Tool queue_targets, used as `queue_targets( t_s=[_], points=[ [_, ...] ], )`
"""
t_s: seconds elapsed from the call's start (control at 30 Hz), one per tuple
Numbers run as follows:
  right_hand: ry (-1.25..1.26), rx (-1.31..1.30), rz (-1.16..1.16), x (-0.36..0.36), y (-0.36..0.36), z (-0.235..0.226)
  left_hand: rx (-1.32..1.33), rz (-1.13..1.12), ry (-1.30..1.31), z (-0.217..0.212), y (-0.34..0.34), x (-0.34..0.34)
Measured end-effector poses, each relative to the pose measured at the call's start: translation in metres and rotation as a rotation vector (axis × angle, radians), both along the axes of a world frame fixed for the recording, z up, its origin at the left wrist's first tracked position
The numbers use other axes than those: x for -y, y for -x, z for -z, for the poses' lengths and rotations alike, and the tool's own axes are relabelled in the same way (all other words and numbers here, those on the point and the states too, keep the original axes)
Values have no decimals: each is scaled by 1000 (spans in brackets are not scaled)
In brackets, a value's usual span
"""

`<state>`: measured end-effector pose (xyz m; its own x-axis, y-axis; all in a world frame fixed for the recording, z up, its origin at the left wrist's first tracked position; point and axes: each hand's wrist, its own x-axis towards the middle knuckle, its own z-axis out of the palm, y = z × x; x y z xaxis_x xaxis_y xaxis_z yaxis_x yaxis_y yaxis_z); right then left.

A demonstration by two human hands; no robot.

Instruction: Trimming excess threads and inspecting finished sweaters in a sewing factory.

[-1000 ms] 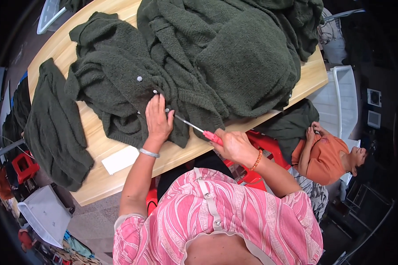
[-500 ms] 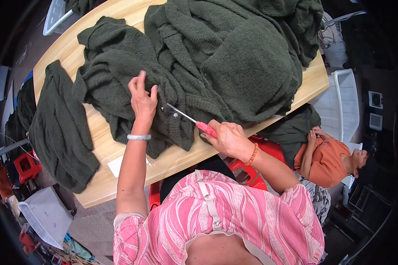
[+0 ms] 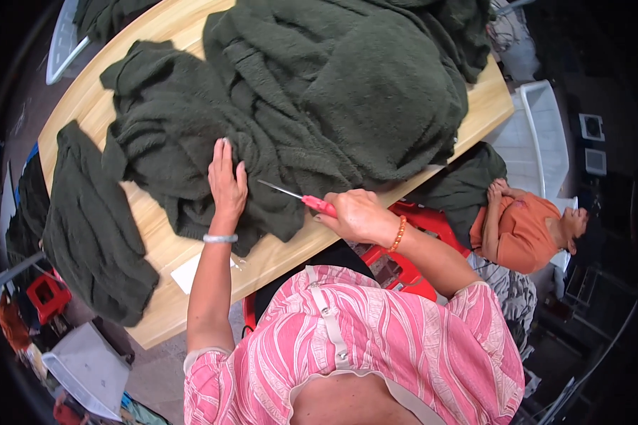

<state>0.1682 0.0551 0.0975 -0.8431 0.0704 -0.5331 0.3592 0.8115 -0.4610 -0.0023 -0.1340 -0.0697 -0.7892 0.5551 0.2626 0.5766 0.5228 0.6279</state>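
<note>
Fingers of the left hand (image 3: 227, 185) lie flat and together, pressing the dark green fleece garment (image 3: 191, 152) onto the wooden table (image 3: 276, 258). Just to the right, the right hand (image 3: 358, 216) is closed around the pink handle of a thin metal-tipped tool (image 3: 298, 196). Its long axis runs left and slightly far, tip aimed at the fleece just beside the left thumb, so the right hand is the nearer one. Behind, a bigger fleece heap (image 3: 361, 78) fills the far side.

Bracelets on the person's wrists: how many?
2. A silver bracelet on the left wrist, behind the left hand on the green fabric; an orange bead bracelet on the right wrist.
</note>
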Motion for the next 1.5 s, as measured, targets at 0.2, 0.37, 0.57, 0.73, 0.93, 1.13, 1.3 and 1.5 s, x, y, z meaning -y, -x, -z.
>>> queue_targets(
  t_s=[0.2,0.37,0.57,0.73,0.93,1.13,1.3,1.5],
  points=[
    [-53,-76,221,-1,-30,17,-27,357,235,-53,-72,12],
    [-80,-37,302,-1,-58,19,-219,462,363,-18,-59,19],
    [-195,25,288,4,-94,25,-133,341,-208,-87,-32,1],
    [-135,-20,107,29,-86,37,-124,447,-292,-128,-48,16],
    [7,-263,-1,40,-21,44,123,606,-514,-183,-79,24],
    [256,-681,-175,36,45,-16,26,982,-500,-263,-89,31],
    [120,-1034,15,-9,26,-73,-181,997,-460,-271,-100,-1],
    [-219,-1173,276,-109,-47,-113,-313,1144,-618,-283,-109,-103]
  ],
)
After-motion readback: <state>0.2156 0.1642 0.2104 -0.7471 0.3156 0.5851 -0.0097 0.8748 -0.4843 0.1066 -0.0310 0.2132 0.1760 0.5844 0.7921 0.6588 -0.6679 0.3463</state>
